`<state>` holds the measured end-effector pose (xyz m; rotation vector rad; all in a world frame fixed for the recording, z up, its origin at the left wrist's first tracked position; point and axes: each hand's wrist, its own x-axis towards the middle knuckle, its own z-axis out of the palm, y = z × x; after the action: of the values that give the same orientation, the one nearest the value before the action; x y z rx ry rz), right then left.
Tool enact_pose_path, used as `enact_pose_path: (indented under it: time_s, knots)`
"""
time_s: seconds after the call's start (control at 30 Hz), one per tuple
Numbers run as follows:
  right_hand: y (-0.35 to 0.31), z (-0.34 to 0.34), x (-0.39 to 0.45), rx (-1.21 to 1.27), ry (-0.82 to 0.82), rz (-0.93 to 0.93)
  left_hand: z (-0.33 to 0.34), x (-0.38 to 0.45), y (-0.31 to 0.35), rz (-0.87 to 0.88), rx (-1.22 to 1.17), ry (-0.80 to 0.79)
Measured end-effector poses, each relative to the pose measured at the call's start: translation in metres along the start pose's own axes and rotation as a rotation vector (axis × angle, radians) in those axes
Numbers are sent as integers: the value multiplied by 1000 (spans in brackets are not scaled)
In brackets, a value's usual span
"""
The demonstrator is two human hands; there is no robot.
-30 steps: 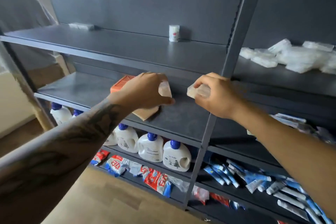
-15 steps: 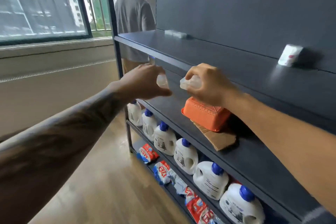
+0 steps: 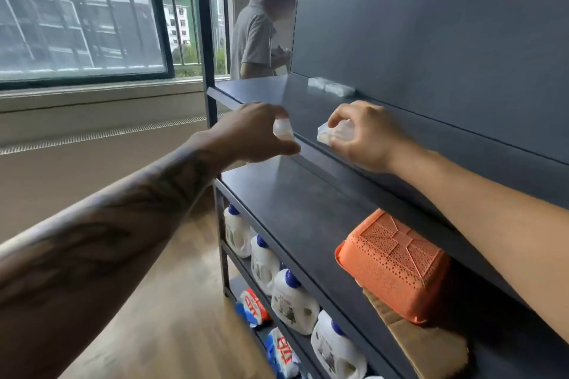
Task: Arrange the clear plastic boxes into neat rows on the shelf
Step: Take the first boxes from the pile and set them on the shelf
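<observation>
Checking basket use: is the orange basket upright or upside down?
Upside down: the orange basket shows its perforated base on top, rim down on cardboard.

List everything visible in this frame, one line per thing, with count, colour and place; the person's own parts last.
clear plastic boxes on shelf: about two, clear, back of upper shelf
held boxes: two, clear, one in left hand, one in right hand
shelving unit: one, dark grey, right side
basket: one, orange, upside down on middle shelf
cardboard: one, brown, under basket
detergent jugs: at least four, white with blue caps, lower shelf
packets: several, red, white and blue, bottom shelf
other person: one, grey shirt, beyond shelving
window: left wall
left hand: grips box
right hand: grips box
</observation>
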<state>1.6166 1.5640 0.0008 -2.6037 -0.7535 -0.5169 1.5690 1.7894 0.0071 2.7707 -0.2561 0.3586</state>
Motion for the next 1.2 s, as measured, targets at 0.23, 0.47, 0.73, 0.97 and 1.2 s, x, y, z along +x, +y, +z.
enact_pose_path:
  time_s: [0.23,0.47,0.73,0.97,1.2]
  knots:
    - [46,26,54,-47,-10,100,30,102,-31,110,13,-63]
    - [77,39,87,-110,15,328,64,217,-53,343,28,-194]
    - [80,45,82,-67,113,588,91,298,-35,658,-8,-339]
    - [83,38,85,-133,156,732,104,343,-25,788,-55,-425]
    - [87,44,114,-253,158,609,104,373,-57,837,-313,-563]
